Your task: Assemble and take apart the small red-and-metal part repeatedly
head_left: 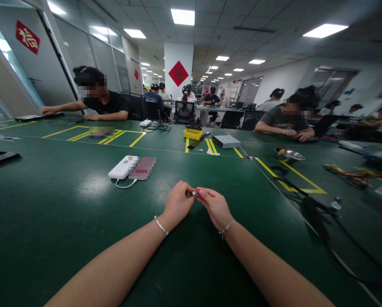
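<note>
My left hand [179, 199] and my right hand [215, 205] meet over the green table, fingertips almost touching. Between them is a small part [194, 193] in white, black and orange, too small to identify. The left fingers are closed around its dark and white side. On the orange side, my right thumb and forefinger pinch it. Both wrists wear silvery bracelets. Left of my hands lies a white power bank [123, 167] marked 15, joined by a short white cable [126, 186] to a blurred-out phone-like object [142, 168].
Farther back on the green table [82, 238] are a yellow bin [192, 134], a grey box [225, 141] and a metal bowl [288, 154]. Black cables [315, 213] run along the right. Coloured wires [354, 174] lie beyond them. People sit across the table at left and right.
</note>
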Demonstrator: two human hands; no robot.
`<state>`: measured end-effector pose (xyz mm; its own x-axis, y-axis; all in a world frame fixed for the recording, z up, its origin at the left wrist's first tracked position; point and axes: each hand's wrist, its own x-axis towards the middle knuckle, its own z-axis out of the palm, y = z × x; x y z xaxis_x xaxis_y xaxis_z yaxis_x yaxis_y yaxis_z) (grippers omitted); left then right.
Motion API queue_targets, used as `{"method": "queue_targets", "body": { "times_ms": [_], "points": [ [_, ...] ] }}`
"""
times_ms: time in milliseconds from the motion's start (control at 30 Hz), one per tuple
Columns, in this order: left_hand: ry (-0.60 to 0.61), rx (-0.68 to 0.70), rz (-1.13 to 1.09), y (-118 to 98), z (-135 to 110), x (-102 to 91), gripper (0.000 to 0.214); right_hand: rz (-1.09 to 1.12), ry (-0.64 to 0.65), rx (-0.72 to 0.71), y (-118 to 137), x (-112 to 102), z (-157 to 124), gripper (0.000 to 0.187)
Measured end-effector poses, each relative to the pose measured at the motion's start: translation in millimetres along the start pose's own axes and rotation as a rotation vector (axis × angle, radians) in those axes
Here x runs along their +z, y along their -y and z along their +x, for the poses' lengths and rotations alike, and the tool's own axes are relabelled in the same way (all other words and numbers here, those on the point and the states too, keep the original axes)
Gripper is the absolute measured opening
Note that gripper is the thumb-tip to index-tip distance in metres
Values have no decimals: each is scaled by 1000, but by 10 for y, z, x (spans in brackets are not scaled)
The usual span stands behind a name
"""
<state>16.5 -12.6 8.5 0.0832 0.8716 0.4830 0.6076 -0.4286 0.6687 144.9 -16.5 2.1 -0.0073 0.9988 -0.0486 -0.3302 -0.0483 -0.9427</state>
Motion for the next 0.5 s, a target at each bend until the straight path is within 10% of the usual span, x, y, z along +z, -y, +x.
{"method": "queue_targets", "body": {
  "times_ms": [500],
  "points": [
    [-58,-122,43,-60,-12,-16,8,33,80,54,-29,-4,-29,29]
  ]
}}
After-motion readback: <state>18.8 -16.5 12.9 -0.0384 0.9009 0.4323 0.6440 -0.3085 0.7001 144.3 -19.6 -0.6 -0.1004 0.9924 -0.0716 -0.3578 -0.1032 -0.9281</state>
